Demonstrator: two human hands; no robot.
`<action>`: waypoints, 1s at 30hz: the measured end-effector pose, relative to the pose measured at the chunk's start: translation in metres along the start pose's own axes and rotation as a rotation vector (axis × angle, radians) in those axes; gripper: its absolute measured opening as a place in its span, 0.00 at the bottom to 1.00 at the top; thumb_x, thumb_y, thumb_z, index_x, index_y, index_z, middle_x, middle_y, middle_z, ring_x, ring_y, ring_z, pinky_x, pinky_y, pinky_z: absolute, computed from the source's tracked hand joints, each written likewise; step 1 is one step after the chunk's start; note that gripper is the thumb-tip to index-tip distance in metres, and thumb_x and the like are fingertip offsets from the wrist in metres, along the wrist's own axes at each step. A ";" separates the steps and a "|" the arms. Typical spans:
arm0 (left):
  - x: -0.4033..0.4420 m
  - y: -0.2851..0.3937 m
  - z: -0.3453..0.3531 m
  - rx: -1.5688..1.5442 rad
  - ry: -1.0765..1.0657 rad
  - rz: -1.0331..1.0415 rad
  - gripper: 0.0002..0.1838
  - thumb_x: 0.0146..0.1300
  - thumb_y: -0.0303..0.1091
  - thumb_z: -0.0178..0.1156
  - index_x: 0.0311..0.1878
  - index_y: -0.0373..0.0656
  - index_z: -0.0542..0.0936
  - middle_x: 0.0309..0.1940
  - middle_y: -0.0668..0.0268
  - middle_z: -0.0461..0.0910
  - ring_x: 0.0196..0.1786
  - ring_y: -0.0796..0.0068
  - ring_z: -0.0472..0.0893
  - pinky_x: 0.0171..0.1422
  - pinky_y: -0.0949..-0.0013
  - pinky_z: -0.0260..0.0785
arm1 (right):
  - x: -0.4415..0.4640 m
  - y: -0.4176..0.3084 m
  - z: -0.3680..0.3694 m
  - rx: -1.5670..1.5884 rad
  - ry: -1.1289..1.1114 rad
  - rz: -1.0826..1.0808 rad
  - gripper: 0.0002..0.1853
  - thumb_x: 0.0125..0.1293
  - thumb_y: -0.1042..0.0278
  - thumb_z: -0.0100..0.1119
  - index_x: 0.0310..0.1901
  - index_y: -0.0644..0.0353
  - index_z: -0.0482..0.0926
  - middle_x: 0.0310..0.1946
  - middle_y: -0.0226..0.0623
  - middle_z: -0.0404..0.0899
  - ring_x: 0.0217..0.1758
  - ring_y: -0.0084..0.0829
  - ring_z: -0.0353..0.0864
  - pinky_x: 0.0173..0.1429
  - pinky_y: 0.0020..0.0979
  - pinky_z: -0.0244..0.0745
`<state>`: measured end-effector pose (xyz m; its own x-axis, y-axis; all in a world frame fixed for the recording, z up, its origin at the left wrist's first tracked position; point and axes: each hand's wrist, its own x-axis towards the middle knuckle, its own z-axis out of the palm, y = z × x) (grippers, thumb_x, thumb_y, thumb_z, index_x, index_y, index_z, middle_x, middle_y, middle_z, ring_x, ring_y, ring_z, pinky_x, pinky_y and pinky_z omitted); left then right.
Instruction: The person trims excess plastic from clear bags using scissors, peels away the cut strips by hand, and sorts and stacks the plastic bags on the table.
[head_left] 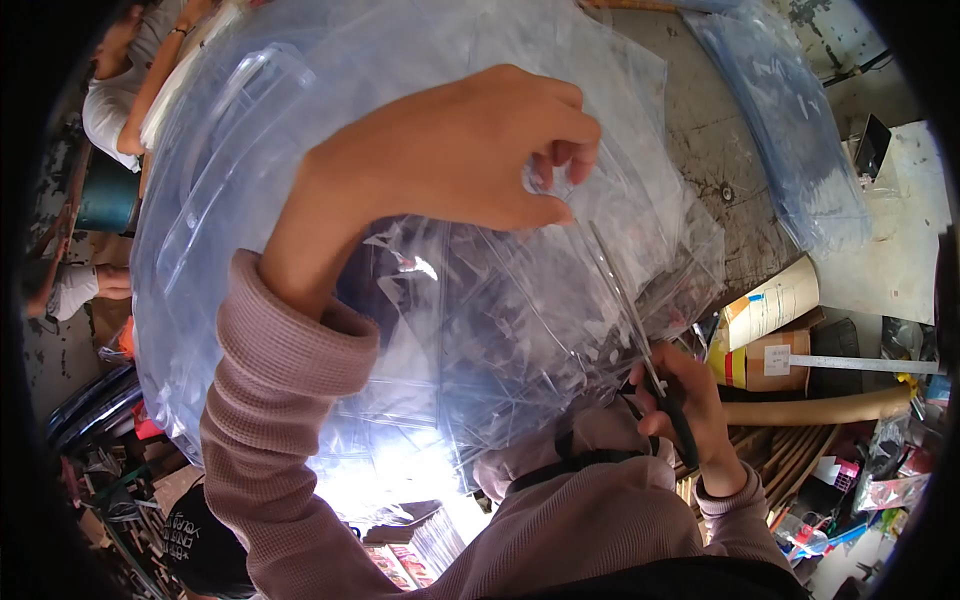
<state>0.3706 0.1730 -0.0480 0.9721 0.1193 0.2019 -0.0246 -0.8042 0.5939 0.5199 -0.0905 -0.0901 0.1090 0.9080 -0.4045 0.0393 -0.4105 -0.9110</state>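
Clear plastic sheeting (480, 320) is heaped in crumpled, overlapping layers in front of me and reaches down to my lap. Above it, my left hand (470, 150) bends in from the left, fingers curled and thumb opposite them, closed on a thin fold of the plastic; the exact contact is hard to see. My right hand (690, 395), low on the right, grips a pair of scissors (622, 290) by the black handles. The long metal blades point up and left across the sheeting, their tips close below my left thumb. The blades look nearly together.
A long bundle of folded plastic (790, 130) lies at the upper right. Beyond my right hand are a cardboard box (775, 360), a metal ruler (860, 364) and a cardboard tube (820, 408). Another person's arm (160, 80) shows at upper left. A black cap (195, 540) is at lower left.
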 end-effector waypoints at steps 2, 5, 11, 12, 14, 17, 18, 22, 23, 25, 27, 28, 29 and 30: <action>-0.001 0.000 -0.007 -0.008 0.017 0.036 0.10 0.45 0.26 0.66 0.31 0.38 0.76 0.25 0.65 0.76 0.30 0.69 0.78 0.37 0.68 0.71 | -0.002 0.000 0.001 0.025 0.036 -0.026 0.35 0.39 0.39 0.73 0.37 0.62 0.70 0.21 0.22 0.65 0.24 0.13 0.61 0.28 0.18 0.54; -0.001 0.000 -0.011 0.077 0.027 0.068 0.10 0.44 0.27 0.68 0.25 0.37 0.74 0.25 0.66 0.75 0.27 0.71 0.76 0.35 0.69 0.70 | -0.003 -0.002 -0.002 0.086 0.028 -0.037 0.35 0.38 0.40 0.74 0.37 0.62 0.71 0.21 0.22 0.65 0.24 0.13 0.61 0.28 0.18 0.54; 0.000 -0.004 -0.008 -0.117 -0.028 0.056 0.09 0.47 0.25 0.66 0.25 0.36 0.73 0.23 0.65 0.76 0.27 0.72 0.77 0.35 0.71 0.70 | -0.002 -0.005 -0.005 0.080 -0.064 0.007 0.36 0.40 0.43 0.74 0.42 0.63 0.70 0.29 0.27 0.72 0.27 0.15 0.65 0.30 0.19 0.60; 0.000 -0.003 -0.008 -0.123 -0.028 0.035 0.09 0.48 0.25 0.66 0.25 0.36 0.73 0.22 0.64 0.76 0.27 0.72 0.77 0.35 0.71 0.71 | -0.002 -0.006 -0.006 0.061 -0.076 0.011 0.37 0.40 0.43 0.74 0.43 0.63 0.69 0.31 0.29 0.72 0.28 0.16 0.66 0.32 0.19 0.61; -0.001 -0.002 -0.006 -0.129 -0.027 0.013 0.09 0.48 0.26 0.66 0.25 0.36 0.73 0.22 0.64 0.77 0.27 0.72 0.78 0.36 0.71 0.71 | -0.002 -0.008 -0.006 0.042 -0.089 0.015 0.37 0.40 0.43 0.74 0.44 0.63 0.69 0.33 0.30 0.73 0.29 0.17 0.66 0.33 0.19 0.63; 0.000 0.000 -0.005 -0.132 -0.049 0.003 0.09 0.49 0.26 0.65 0.25 0.36 0.73 0.22 0.63 0.77 0.27 0.72 0.78 0.36 0.70 0.71 | -0.001 -0.011 -0.004 0.024 -0.084 -0.015 0.36 0.41 0.45 0.74 0.43 0.64 0.69 0.31 0.30 0.72 0.29 0.18 0.67 0.34 0.20 0.64; 0.000 0.001 -0.005 -0.134 -0.065 -0.010 0.09 0.49 0.26 0.65 0.25 0.36 0.74 0.22 0.63 0.77 0.27 0.71 0.78 0.36 0.70 0.71 | -0.002 -0.012 -0.004 0.027 -0.084 -0.007 0.35 0.41 0.46 0.74 0.43 0.65 0.69 0.30 0.30 0.71 0.29 0.18 0.67 0.34 0.21 0.64; 0.000 0.001 -0.004 -0.121 -0.088 -0.021 0.09 0.49 0.26 0.65 0.25 0.36 0.74 0.21 0.64 0.77 0.26 0.71 0.78 0.36 0.70 0.72 | -0.004 -0.012 -0.003 0.095 -0.076 0.006 0.33 0.43 0.49 0.74 0.41 0.65 0.70 0.27 0.29 0.69 0.30 0.19 0.67 0.35 0.21 0.64; 0.000 0.001 -0.004 -0.121 -0.088 -0.022 0.09 0.49 0.26 0.65 0.25 0.36 0.74 0.21 0.64 0.77 0.26 0.71 0.78 0.36 0.70 0.72 | -0.004 -0.012 -0.003 0.094 -0.077 0.007 0.33 0.43 0.49 0.74 0.41 0.65 0.70 0.27 0.29 0.69 0.30 0.19 0.67 0.35 0.21 0.64; 0.001 0.002 -0.003 -0.126 -0.096 -0.038 0.09 0.49 0.26 0.65 0.25 0.36 0.74 0.21 0.64 0.77 0.26 0.71 0.78 0.36 0.70 0.72 | -0.003 -0.012 -0.004 0.067 -0.091 0.010 0.34 0.41 0.48 0.75 0.41 0.65 0.70 0.27 0.28 0.68 0.29 0.18 0.66 0.34 0.21 0.62; 0.001 0.003 -0.003 -0.128 -0.096 -0.039 0.09 0.49 0.27 0.65 0.25 0.36 0.74 0.21 0.64 0.77 0.26 0.71 0.78 0.36 0.70 0.72 | -0.002 -0.006 -0.007 0.045 -0.103 -0.020 0.35 0.40 0.47 0.75 0.41 0.65 0.70 0.27 0.28 0.68 0.29 0.18 0.65 0.33 0.20 0.61; 0.000 0.003 -0.003 -0.128 -0.096 -0.039 0.09 0.49 0.27 0.65 0.25 0.36 0.74 0.21 0.64 0.77 0.26 0.71 0.78 0.36 0.70 0.71 | -0.002 -0.004 -0.007 0.023 -0.115 -0.051 0.36 0.39 0.45 0.75 0.41 0.65 0.70 0.27 0.27 0.68 0.29 0.17 0.64 0.32 0.20 0.60; 0.000 0.003 -0.003 -0.128 -0.096 -0.039 0.09 0.49 0.27 0.65 0.25 0.36 0.74 0.21 0.64 0.77 0.26 0.71 0.78 0.36 0.70 0.71 | -0.002 -0.003 -0.006 0.023 -0.115 -0.051 0.36 0.39 0.45 0.75 0.41 0.65 0.70 0.27 0.27 0.68 0.29 0.17 0.64 0.32 0.20 0.60; 0.001 0.003 -0.003 -0.124 -0.103 -0.045 0.09 0.49 0.27 0.65 0.25 0.36 0.74 0.21 0.64 0.77 0.26 0.71 0.78 0.36 0.70 0.71 | -0.003 -0.002 -0.004 0.049 -0.093 -0.029 0.37 0.38 0.43 0.75 0.41 0.65 0.70 0.27 0.27 0.68 0.28 0.17 0.64 0.32 0.20 0.59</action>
<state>0.3703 0.1730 -0.0436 0.9915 0.0882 0.0952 -0.0025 -0.7207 0.6932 0.5239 -0.0926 -0.0869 0.0161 0.9243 -0.3812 -0.0073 -0.3812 -0.9245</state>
